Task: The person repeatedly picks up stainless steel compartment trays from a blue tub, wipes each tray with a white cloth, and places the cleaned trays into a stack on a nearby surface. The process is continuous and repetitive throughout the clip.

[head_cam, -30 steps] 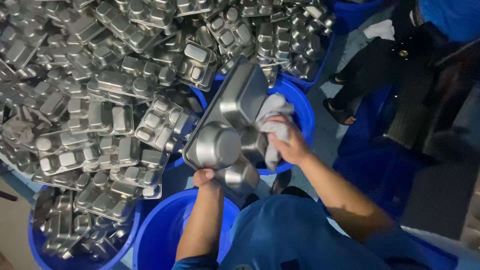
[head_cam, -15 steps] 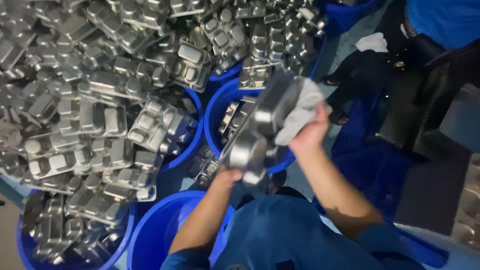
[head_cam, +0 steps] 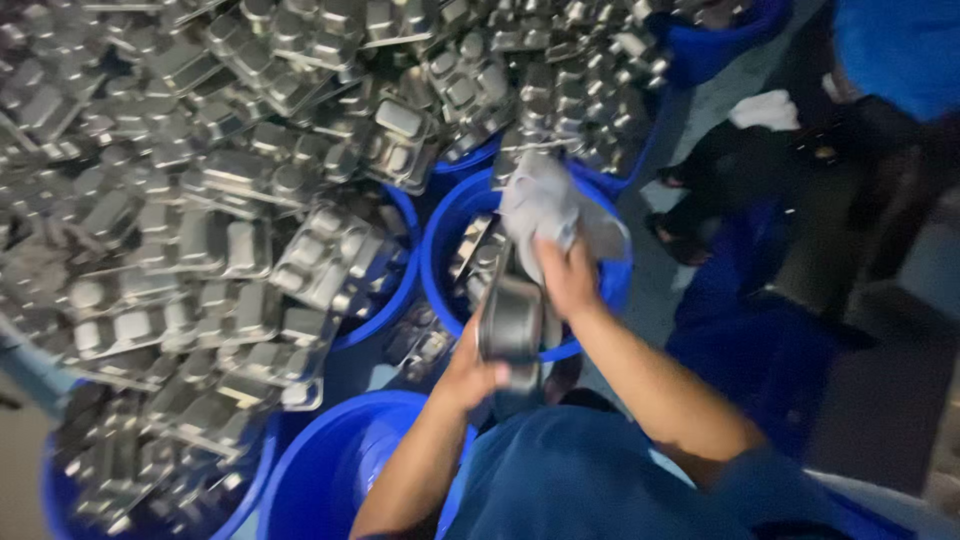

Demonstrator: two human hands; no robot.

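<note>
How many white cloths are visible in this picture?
2. One crumpled white cloth is in the right hand, pressed against the steel compartment tray that the left hand holds. Another white cloth lies at upper right. Others may be hidden.

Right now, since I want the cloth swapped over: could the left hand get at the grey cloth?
Probably yes. The left hand grips the metal tray's lower end, and the grey cloth sits just past the tray's top in the right hand, with nothing between them but the tray.
</note>
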